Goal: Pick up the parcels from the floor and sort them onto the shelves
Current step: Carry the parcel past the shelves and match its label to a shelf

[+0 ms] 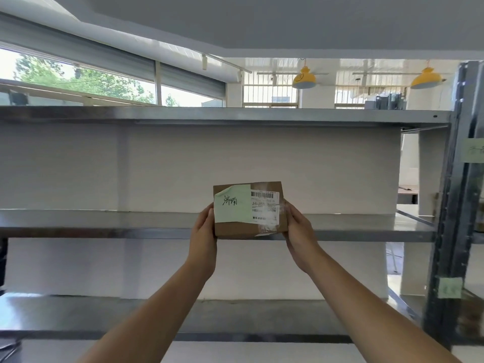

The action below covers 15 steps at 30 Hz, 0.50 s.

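Observation:
A small brown cardboard parcel [248, 229] with a green handwritten note and a white barcode label faces me, held upright at the front edge of the middle shelf [104, 222]. My left hand [203, 235] grips its left side and my right hand [298, 231] grips its right side. Whether the parcel's bottom rests on the shelf or hangs just in front of it, I cannot tell.
The grey metal rack has a top shelf [209, 115] and a lower shelf [78, 314], all bare in view. A dark upright post [450, 231] with green paper labels stands at the right. A white wall backs the shelves.

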{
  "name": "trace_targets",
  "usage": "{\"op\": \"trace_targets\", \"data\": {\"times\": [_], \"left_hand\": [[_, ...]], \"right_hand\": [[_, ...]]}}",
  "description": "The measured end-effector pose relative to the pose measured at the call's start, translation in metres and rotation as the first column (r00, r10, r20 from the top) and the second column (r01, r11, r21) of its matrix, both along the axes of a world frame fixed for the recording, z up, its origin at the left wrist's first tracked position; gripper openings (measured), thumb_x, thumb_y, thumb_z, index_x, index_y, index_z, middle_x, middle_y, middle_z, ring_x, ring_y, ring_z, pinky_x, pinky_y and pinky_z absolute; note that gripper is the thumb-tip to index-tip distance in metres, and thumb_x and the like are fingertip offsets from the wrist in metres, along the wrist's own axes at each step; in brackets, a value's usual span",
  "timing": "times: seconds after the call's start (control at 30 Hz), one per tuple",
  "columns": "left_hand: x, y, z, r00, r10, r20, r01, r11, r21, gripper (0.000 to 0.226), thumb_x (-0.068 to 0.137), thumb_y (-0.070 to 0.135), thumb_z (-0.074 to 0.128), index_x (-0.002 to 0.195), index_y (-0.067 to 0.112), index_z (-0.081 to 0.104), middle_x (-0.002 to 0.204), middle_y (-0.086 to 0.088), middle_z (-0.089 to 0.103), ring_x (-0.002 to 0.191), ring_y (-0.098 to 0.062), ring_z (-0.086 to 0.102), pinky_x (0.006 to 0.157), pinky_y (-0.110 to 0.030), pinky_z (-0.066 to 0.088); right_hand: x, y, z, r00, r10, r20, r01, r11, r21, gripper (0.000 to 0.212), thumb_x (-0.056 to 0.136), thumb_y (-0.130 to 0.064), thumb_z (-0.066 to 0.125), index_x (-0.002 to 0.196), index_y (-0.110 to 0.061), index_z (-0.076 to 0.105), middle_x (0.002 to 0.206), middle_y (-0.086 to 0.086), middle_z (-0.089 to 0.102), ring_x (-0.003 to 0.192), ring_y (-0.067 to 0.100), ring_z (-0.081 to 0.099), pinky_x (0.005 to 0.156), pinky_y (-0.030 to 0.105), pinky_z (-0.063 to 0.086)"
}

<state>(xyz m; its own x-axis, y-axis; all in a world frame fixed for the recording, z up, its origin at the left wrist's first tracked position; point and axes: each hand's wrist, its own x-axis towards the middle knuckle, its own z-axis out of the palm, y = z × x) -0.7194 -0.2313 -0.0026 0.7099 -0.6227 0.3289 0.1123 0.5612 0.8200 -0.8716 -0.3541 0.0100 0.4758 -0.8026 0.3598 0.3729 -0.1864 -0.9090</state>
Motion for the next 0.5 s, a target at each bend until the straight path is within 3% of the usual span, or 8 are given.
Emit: {"op": "trace_targets", "data": {"times": [0.17,0.3,0.43,0.5], "left_hand": [[0.001,0.012,0.005,0.999,0.048,0.004,-0.049,0.999,0.019,0.034,0.107,0.029,0.046,0.133,0.016,0.064,0.121,-0.005,0.075,0.119,-0.023,0.065,0.11,-0.04,0.046],[0.007,0.023,0.012,0.994,0.113,0.003,-0.113,0.993,0.04,0.032,0.106,0.028,0.048,0.13,0.016,0.066,0.113,-0.003,0.077,0.113,-0.023,0.067,0.106,-0.039,0.049],[0.018,0.039,0.014,0.976,0.219,0.01,-0.219,0.973,0.068,0.023,0.103,0.024,0.053,0.114,0.019,0.072,0.094,0.005,0.081,0.104,-0.021,0.07,0.102,-0.038,0.049],[0.025,0.05,0.013,0.96,0.279,0.023,-0.28,0.955,0.101,0.024,0.102,0.025,0.055,0.115,0.018,0.073,0.101,0.002,0.081,0.11,-0.024,0.069,0.108,-0.043,0.047]], "right_hand": [[0.008,0.003,0.003,0.998,0.058,-0.012,-0.058,0.998,-0.017,0.034,0.106,-0.033,0.041,0.126,-0.031,0.068,0.119,-0.006,0.074,0.119,0.019,0.064,0.11,0.047,0.045],[0.024,0.0,0.007,0.993,0.113,-0.018,-0.114,0.993,-0.022,0.035,0.106,-0.036,0.04,0.127,-0.032,0.067,0.119,-0.006,0.074,0.119,0.021,0.065,0.109,0.051,0.044],[0.047,0.007,0.0,0.979,0.202,-0.019,-0.202,0.979,0.005,0.033,0.106,-0.03,0.042,0.129,-0.03,0.066,0.119,-0.005,0.074,0.116,0.019,0.067,0.108,0.048,0.047],[0.058,0.014,-0.005,0.965,0.26,-0.02,-0.26,0.966,0.011,0.032,0.106,-0.026,0.044,0.131,-0.028,0.064,0.12,-0.004,0.074,0.115,0.019,0.067,0.107,0.047,0.048]]}}
